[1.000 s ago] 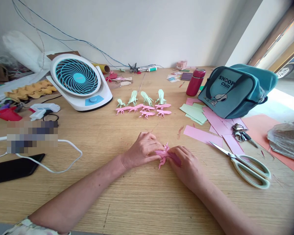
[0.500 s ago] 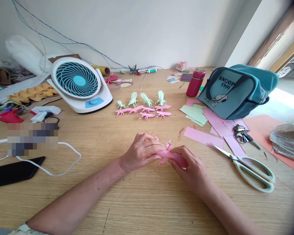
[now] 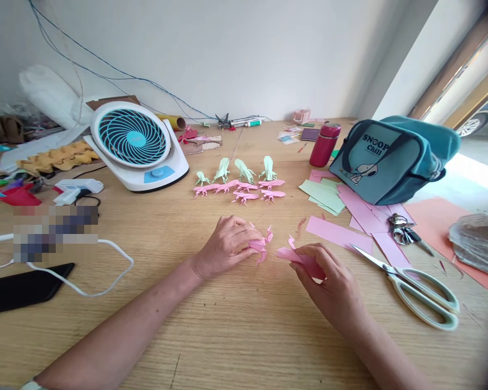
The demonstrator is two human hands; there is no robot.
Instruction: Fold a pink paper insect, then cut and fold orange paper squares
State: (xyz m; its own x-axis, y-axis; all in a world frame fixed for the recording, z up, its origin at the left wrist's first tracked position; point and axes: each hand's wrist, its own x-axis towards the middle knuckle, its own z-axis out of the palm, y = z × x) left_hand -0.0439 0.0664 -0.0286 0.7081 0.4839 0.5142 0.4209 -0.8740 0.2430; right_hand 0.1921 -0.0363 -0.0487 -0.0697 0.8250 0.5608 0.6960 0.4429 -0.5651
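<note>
Between thumb and fingers, my left hand (image 3: pixel 232 241) pinches a small folded pink paper piece (image 3: pixel 262 245) with thin bent legs. My right hand (image 3: pixel 326 271) grips another folded pink paper piece (image 3: pixel 287 253), longer and flatter, with one bent leg sticking up. A gap separates the two pieces, just above the table. Beyond my hands stand several pink origami insects (image 3: pixel 244 197), and behind them several pale green origami insects (image 3: pixel 244 170). The parts under my fingers are hidden.
White-handled scissors (image 3: pixel 410 287) lie open at the right, near pink paper strips (image 3: pixel 341 234), green paper sheets (image 3: pixel 323 194) and keys (image 3: pixel 402 230). Behind are a red flask (image 3: pixel 324 146) and a teal bag (image 3: pixel 384 162). A fan (image 3: pixel 134 143) and white cable (image 3: pixel 122 265) are left.
The pink paper has come apart into two pieces, one in each hand. My hands have moved away from each other, and the camera view has shifted slightly.
</note>
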